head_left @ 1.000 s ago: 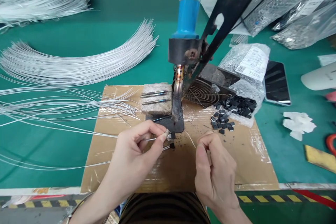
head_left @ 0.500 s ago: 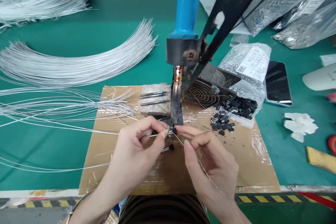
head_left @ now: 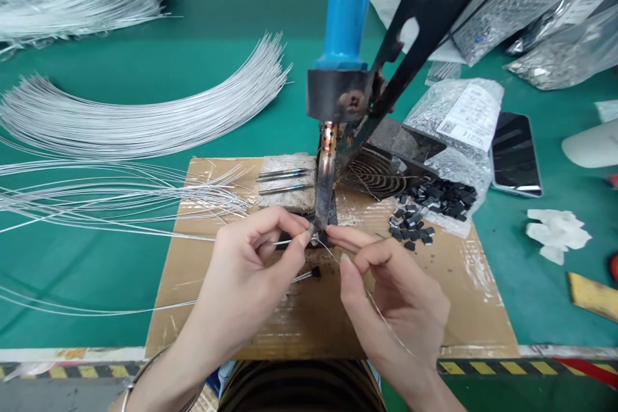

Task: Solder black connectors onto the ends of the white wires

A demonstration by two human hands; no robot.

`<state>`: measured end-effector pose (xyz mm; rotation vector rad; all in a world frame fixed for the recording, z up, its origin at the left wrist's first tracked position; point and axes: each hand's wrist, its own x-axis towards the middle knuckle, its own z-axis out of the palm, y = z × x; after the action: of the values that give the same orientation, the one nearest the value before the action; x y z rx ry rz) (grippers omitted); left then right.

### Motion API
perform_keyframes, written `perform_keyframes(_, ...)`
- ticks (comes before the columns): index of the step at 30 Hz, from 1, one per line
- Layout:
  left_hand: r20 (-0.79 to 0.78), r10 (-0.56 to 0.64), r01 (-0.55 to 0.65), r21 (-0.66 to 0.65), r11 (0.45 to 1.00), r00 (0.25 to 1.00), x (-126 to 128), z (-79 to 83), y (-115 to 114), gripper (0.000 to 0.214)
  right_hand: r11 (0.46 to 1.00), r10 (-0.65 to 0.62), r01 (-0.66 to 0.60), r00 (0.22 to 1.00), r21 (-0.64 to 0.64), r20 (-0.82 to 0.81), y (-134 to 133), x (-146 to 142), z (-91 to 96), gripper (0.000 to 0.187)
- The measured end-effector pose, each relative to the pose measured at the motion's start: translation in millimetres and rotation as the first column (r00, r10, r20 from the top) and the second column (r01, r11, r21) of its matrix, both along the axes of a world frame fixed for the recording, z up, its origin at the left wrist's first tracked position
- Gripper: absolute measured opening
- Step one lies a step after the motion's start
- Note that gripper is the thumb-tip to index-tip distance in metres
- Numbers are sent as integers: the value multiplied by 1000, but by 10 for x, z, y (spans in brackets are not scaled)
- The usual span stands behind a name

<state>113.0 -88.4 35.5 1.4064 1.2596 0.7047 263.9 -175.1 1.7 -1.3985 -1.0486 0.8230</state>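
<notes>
My left hand (head_left: 258,270) pinches a thin white wire (head_left: 280,243) close to its end, just below the tip of a mounted soldering iron (head_left: 325,196). Between thumb and fingers of my right hand (head_left: 393,302) runs a fine solder wire (head_left: 379,310), whose end reaches to the iron's tip. The wire end and any part joined to it are mostly hidden by my fingertips and the iron. On the cardboard (head_left: 203,328) below lies a small black connector (head_left: 316,271) with white wires leading from it.
A black bracket (head_left: 420,32) slants over the work. Loose black connectors (head_left: 410,225) lie at right beside a bubble-wrap bag (head_left: 476,122) and a phone (head_left: 516,154). Behind is a curved bundle of white wires (head_left: 145,125). A worn pad (head_left: 284,199) holds several metal rods.
My right hand has shifted slightly to the right. The dark piece seen at the iron's tip before is now hidden behind fingers and tip. My left hand still pinches the wire.
</notes>
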Motion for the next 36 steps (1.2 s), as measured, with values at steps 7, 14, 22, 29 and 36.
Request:
perform_keyframes(7,18,-6,6,0,1000,1000,34,32,23,11,1000,6,-6,1000,-11,7,12,31,34,20)
perform_keyframes(14,11,-14,14,-1,1000,1000,27,38,19,12,1000,-3,4,999,-16,48,14,43,67,19)
perform_keyframes(22,19,-8,8,-10,1000,1000,34,50,22,12,1000,-1,2,999,-13,44,14,43,79,20)
perform_keyframes(29,29,2,-2,1,1000,1000,40,57,20,11,1000,8,-8,999,8,53,11,45,67,19)
perform_keyframes(36,18,8,-8,-11,1000,1000,17,58,4,11,1000,7,-7,999,11,36,13,36,65,19)
